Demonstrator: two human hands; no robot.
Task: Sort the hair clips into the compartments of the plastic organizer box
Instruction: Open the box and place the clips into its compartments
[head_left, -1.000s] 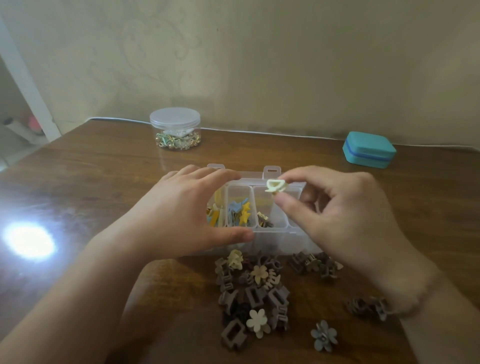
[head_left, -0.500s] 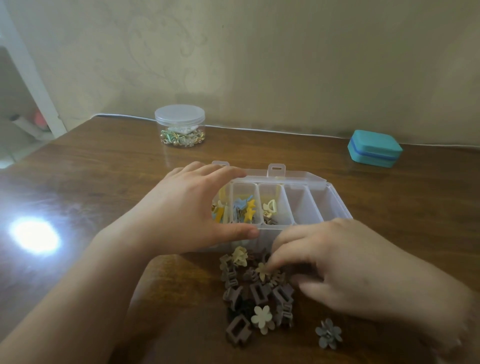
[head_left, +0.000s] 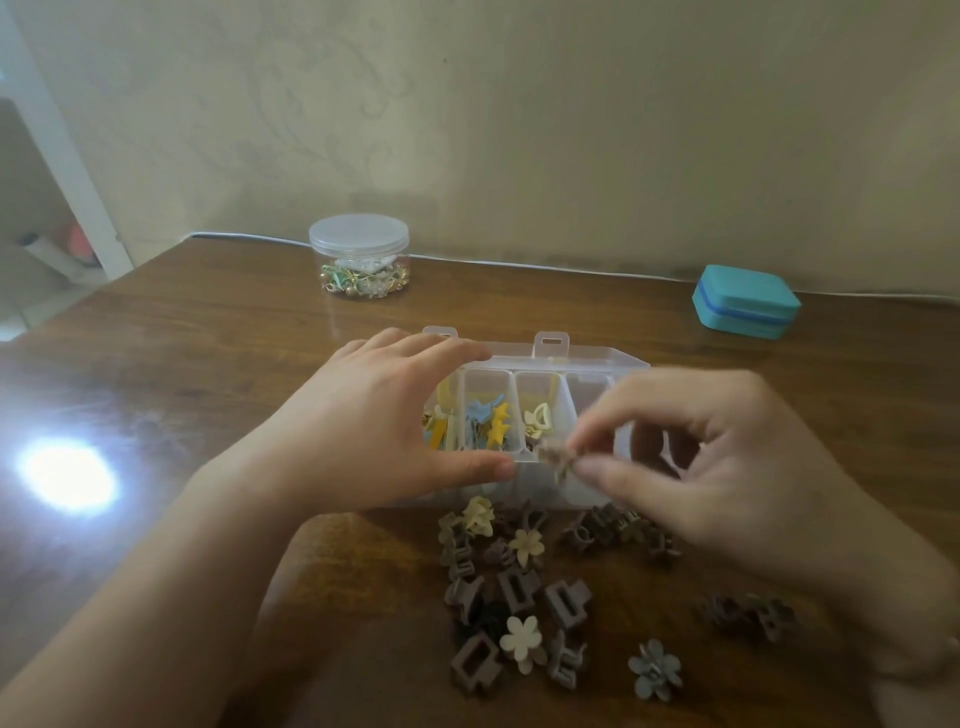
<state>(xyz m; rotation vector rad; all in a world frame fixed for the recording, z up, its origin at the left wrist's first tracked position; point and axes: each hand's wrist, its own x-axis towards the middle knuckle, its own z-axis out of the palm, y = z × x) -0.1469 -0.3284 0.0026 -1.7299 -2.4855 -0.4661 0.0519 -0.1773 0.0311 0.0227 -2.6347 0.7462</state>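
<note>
**Clear plastic box, clips half sorted**

Clear plastic organizer box (head_left: 582, 364) sits mid-table on the wooden table (head_left: 208, 364), lid open toward the wall, its row of narrow compartments running left to right.

Left hand (head_left: 363, 426) grips the box's left end: fingers over the far rim, thumb along the near wall, the box wedged between them. Leftmost visible compartment holds yellow pieces, partly hidden behind the hand. Next one: blue and yellow star clips (head_left: 491, 421). Third: cream clips (head_left: 540, 418), rounded outline. Compartments further right are screened by the other hand; contents cannot be told.

Right hand (head_left: 727, 467) hovers over the box's near edge, thumb and forefinger pinched on a small tan clip (head_left: 556, 457), blurred, flower-like, raised just beside the third compartment's front wall.

Loose pile of clips (head_left: 509, 587) lies on the table just in front of the box: brown rectangular claws, cream and pale yellow flowers, matte finish. A grey-blue flower clip (head_left: 655, 670) lies apart to the right, and two dark brown clips (head_left: 748, 616) beyond it, under the right wrist.

Far edge: lidded round jar (head_left: 358, 257) with small trinkets at left, teal case (head_left: 745, 301) at right.
</note>
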